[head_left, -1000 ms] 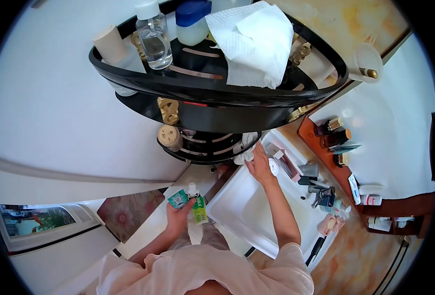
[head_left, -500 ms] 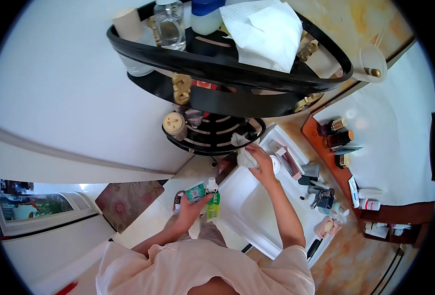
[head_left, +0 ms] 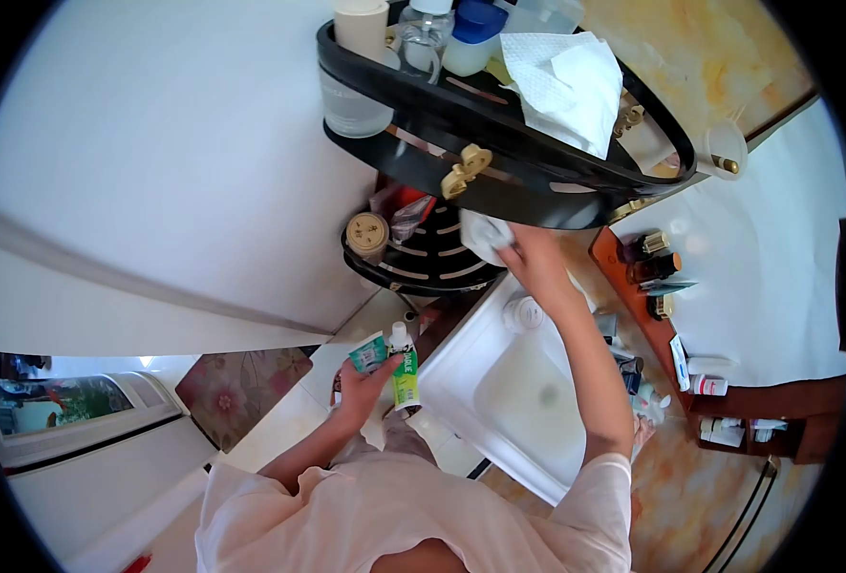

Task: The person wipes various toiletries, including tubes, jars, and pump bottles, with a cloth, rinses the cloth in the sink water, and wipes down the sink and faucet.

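My left hand (head_left: 359,393) is closed around two toothpaste tubes. One is a teal tube (head_left: 368,354); the other, a green and yellow tube (head_left: 406,380) with a white cap, stands upright against my thumb. Higher up, my right hand (head_left: 537,264) pinches a crumpled white tissue (head_left: 483,236) at the right side of the lower black corner shelf (head_left: 413,285). The upper shelf partly covers that spot. On the lower shelf are a round jar with a tan lid (head_left: 367,233) and a red and clear plastic packet (head_left: 406,208).
Overhead, the upper black shelf (head_left: 499,158) carries bottles and white paper tissue (head_left: 566,88). A white sink (head_left: 451,420) lies below my right arm, with a white round container (head_left: 522,314) on it. Cosmetic bottles (head_left: 654,267) line an orange-brown ledge at right.
My right hand has moved up and slightly right with the tissue. The shelves appear shifted right and tilted as the view turned. My left hand still holds both tubes.
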A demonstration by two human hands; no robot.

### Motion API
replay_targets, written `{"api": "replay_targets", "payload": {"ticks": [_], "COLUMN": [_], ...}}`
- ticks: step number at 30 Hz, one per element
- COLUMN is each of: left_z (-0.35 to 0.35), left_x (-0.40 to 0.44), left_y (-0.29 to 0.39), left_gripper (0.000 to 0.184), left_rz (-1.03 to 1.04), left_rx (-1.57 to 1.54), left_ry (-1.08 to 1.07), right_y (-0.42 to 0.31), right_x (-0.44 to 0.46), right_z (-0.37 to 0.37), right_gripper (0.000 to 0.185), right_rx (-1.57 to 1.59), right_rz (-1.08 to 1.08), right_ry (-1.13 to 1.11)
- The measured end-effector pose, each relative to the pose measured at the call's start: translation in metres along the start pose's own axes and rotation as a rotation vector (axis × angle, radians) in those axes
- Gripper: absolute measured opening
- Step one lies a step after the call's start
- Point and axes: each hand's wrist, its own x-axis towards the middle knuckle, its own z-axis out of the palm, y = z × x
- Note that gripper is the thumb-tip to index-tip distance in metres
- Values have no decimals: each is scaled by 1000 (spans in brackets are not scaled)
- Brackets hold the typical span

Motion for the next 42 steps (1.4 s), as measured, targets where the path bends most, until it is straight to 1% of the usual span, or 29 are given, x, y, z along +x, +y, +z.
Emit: {"api": "replay_targets", "payload": {"ticks": [3,4,6,7,8,9,11,13,17,19,20,21,23,24,27,28,29,31,33,34,35,37,38,40,41,42], "left_z": [-6,-10,-18,-22,-25,-26,-33,-32,-24,-23,-24,-24,-24,-23,-17,-17,-16,-10,0,5,6,5,5,9,9,6], "left_x": [-3,-2,-1,0,1,1,5,8,10,10,11,11,10,10,10,13,17,24,29,30,32,33,31,22,18,13], "left_y": [7,6,4,6,8,10,-1,1,13,12,9,8,8,13,31,32,33,44,62,70,71,73,71,72,73,72], "left_gripper": [16,16,16,16,16,17,18,16,13,15,17,20,19,19,16,16,15,14,13,12,14,27,26,14,12,12], "left_rz": [-16,2,33,15,-4,-21,10,13,-38,-26,-2,21,28,34,94,140,186,282,379,390,360,306,311,387,427,426], "left_rx": [40,33,16,31,50,67,89,101,92,62,46,32,57,71,101,107,112,142,191,181,170,148,116,141,150,161], "left_ry": [28,31,46,54,61,64,66,56,30,33,29,22,19,20,9,-16,-40,-73,-99,-102,-126,-172,-173,-121,-93,-91], "right_y": [3,-1,-10,-11,2,17,30,23,25,16,10,12,20,19,13,9,24,26,40,39,40,33,37,19,8,-4], "right_x": [22,21,18,18,21,29,46,52,49,38,34,33,33,38,43,41,42,46,46,45,45,55,58,57,57,51], "right_z": [28,32,42,48,63,75,86,84,85,80,77,78,80,76,64,61,76,80,104,108,109,98,102,91,82,73], "right_gripper": [42,47,50,51,52,52,50,48,45,46,45,43,39,36,37,36,36,39,37,36,33,29,26,28,29,29], "right_rx": [-250,-246,-285,-303,-375,-358,-357,-385,-237,-149,129,101,43,95,-3,-126,-189,-290,-429,-498,-479,-444,-493,-458,-441,-414], "right_rz": [-214,-58,-115,-145,-213,-189,-153,-133,-56,-81,-39,-147,-360,-284,-247,-138,-92,-168,-115,-85,-62,-21,-14,159,242,266], "right_ry": [108,-62,-33,-18,68,72,72,66,-115,-264,-335,-335,-332,-496,-454,-323,-32,198,90,34,-15,-105,-81,-257,-345,-377]}}
